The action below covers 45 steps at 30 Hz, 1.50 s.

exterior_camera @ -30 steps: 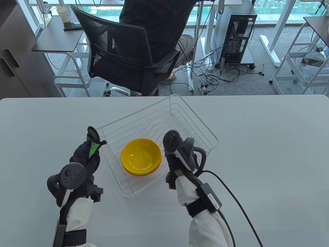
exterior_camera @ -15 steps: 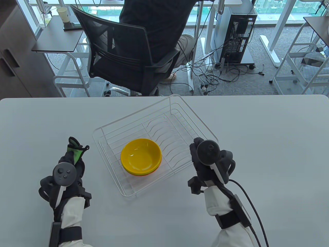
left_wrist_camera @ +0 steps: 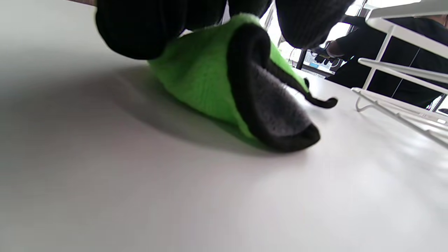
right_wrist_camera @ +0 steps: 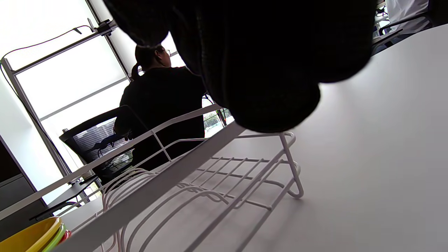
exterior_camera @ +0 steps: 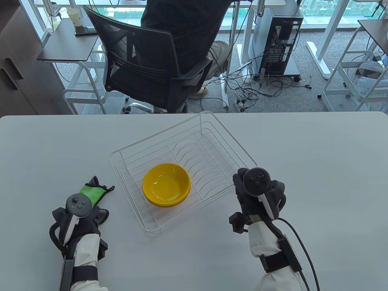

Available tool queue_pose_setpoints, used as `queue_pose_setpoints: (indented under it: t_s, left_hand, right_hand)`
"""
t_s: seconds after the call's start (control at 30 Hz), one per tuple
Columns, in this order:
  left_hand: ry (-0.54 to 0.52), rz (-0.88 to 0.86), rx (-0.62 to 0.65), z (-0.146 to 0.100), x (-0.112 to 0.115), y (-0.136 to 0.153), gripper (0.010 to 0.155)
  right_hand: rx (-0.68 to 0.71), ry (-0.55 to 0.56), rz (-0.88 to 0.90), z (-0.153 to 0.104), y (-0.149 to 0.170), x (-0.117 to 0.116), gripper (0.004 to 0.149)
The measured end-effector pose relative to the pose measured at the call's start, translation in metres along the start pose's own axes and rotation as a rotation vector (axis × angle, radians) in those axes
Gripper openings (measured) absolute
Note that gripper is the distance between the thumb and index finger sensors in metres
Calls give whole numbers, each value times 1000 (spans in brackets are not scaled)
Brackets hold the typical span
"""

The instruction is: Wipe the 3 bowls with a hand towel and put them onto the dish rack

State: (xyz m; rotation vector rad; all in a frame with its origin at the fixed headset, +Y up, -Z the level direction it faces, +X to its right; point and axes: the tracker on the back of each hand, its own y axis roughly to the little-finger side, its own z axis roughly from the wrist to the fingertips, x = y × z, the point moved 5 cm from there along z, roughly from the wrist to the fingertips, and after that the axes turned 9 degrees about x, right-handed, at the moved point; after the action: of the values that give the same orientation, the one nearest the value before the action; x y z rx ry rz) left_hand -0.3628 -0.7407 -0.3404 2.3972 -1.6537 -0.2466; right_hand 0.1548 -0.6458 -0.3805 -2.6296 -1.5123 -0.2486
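White wire forms the dish rack (exterior_camera: 182, 157) at the centre of the surface (exterior_camera: 318, 157), and the three bowls (exterior_camera: 166, 185) sit stacked inside it, yellow on top with green and red rims visible beneath in the right wrist view. The left hand (exterior_camera: 86, 216) rests low on the surface left of the rack, fingers (left_wrist_camera: 140, 28) pressing on the green-and-black hand towel (exterior_camera: 95, 192), which lies flat on the surface. The right hand (exterior_camera: 247, 197) sits just beside the rack's near right corner, holding nothing; its finger posture cannot be determined.
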Motion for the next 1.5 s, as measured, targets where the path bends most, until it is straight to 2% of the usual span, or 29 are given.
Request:
queue_pose_setpoints:
  t_s: [0.2,0.37,0.5,0.7,0.87,1.07,1.37,1.5]
  left_hand:
    - [-110,53,92,-7,-29,-26,67]
    - [-231,38,221,-19,-55,-60,66]
    - [-275,44,355,-31,-63,-91,66]
    - [-276,88,532,-45,-55,-130,70]
    - [-210,158,628,-51,-38,-154,76]
    - [-142,287,668,-54,-22,-165,82]
    - [-106,327,682,-54,-15,-169,86]
    - [-78,353,684,-53,-11,-169,87]
  right_hand:
    - [-8,-19,14,-1,1,0,51]
    - [21,26,-25,-4,-4,6,50]
    - [78,92,-101,-9,-14,10,51]
    - [166,131,-187,-15,-25,8,59]
    - [239,162,-263,-19,-33,6,67]
    - [332,124,-405,-25,-39,-8,72]
    - [386,71,-600,-26,-38,-27,80]
    - [391,59,-609,-26,-37,-30,81]
